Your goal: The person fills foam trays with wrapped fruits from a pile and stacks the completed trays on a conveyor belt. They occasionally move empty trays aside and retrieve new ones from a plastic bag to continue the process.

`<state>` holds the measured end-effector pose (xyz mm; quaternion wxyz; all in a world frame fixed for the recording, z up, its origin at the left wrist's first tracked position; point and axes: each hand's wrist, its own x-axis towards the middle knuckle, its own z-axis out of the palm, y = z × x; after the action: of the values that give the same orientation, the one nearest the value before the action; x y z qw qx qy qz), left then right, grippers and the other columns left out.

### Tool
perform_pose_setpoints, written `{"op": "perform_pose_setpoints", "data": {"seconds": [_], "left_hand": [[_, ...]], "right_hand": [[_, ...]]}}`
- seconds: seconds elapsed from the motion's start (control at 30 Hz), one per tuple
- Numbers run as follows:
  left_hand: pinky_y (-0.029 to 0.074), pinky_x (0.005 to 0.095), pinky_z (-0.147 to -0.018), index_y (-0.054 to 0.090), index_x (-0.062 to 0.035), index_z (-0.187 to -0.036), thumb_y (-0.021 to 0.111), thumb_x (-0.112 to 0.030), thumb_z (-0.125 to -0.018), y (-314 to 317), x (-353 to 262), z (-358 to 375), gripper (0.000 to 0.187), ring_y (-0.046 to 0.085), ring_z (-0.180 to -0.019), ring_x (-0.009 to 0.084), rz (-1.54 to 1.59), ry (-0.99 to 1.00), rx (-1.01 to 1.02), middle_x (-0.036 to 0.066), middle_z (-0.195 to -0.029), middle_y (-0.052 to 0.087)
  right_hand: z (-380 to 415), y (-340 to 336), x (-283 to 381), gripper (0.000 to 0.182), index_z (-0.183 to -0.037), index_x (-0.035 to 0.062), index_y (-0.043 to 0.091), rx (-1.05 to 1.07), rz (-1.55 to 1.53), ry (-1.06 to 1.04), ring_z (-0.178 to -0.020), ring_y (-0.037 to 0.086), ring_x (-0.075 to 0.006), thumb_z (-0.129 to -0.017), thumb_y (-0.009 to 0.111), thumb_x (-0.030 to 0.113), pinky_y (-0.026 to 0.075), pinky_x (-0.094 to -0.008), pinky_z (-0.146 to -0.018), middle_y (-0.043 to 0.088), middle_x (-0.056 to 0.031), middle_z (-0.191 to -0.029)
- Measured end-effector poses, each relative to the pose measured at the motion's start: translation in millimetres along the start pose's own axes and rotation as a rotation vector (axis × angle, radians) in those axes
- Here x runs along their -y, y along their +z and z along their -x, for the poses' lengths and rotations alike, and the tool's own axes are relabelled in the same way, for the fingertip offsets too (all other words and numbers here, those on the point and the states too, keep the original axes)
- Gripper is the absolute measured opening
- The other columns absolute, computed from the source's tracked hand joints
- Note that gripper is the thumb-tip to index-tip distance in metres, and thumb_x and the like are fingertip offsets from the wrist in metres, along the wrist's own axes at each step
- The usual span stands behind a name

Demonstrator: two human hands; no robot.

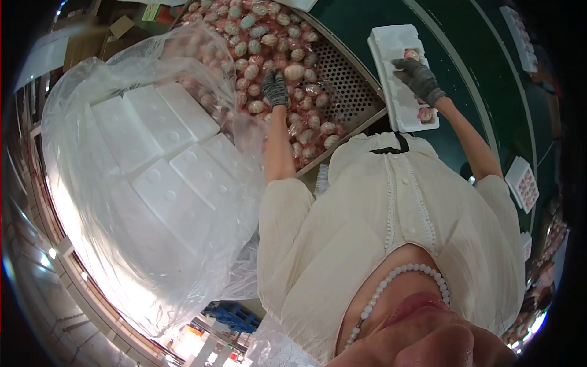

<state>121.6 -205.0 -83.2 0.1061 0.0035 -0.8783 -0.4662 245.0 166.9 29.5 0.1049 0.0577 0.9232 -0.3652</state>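
My left hand point(276, 89), in a grey striped glove, reaches into a heap of small round items in clear and red wrappers point(254, 46); whether its fingers hold one is hidden. The heap lies in a metal tray with a perforated bottom point(348, 82). My right hand point(419, 79), gloved in grey, is over a white foam tray point(391, 92) on the green surface; what its fingers hold, if anything, cannot be made out. One wrapped item point(411, 55) sits in the foam tray beyond the fingertips, and another point(425, 114) near its lower end.
At the left, a big clear plastic bag point(238, 208) holds stacked white foam trays point(128, 128). The green surface point(449, 131) with pale lines extends right, where a filled tray point(523, 183) lies. Cardboard boxes point(88, 46) are at the upper left, a blue pallet point(232, 317) below.
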Motion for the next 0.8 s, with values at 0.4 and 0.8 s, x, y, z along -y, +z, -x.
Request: {"op": "perform_pose_setpoints", "data": {"seconds": [0.4,0.8], "left_hand": [[0.042,0.0203,-0.048,0.059,-0.0025,-0.081,0.059,-0.014,-0.076,154,-216,30,0.012,0.051,-0.055,0.009,0.673,-0.308,0.667,0.001,-0.067,0.056],[0.043,0.0343,-0.067,0.059,-0.003,-0.083,0.051,-0.005,-0.072,217,-230,40,0.014,0.052,-0.073,0.0278,0.107,0.331,0.282,0.013,-0.078,0.053]], "right_hand": [[-6,-33,14,0.056,-0.114,0.0108,0.046,-0.25,0.102,-0.308,-0.097,0.048,-0.0297,-0.064,0.068,0.021,0.04,-0.0355,-0.083,0.048,-0.0135,-0.106],[-47,-51,-35,0.048,-0.105,0.0077,0.052,-0.412,0.249,-0.037,-0.08,0.053,-0.0308,-0.063,0.068,0.025,0.043,-0.037,-0.074,0.052,-0.0127,-0.091]]}}
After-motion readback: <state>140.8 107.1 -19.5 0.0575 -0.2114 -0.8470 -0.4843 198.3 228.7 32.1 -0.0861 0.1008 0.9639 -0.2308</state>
